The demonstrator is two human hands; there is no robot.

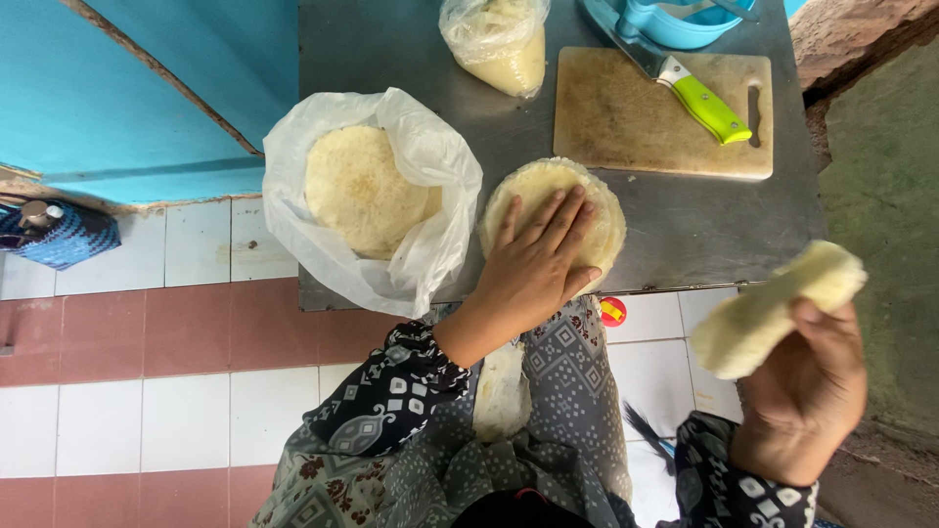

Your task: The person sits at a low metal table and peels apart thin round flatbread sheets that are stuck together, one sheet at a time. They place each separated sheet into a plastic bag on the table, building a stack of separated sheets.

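Right hand (807, 391) gripping flatbread (773, 311) off the table, left hand (533, 264) flat, open, atop flatbread stack (606, 220)

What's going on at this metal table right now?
A person's left hand lies flat on a stack of round flatbreads at the near edge of the metal table. The right hand holds another flatbread, bent, off to the side of the table. More rounds sit in an open white plastic bag. A green-handled knife rests on a wooden cutting board.
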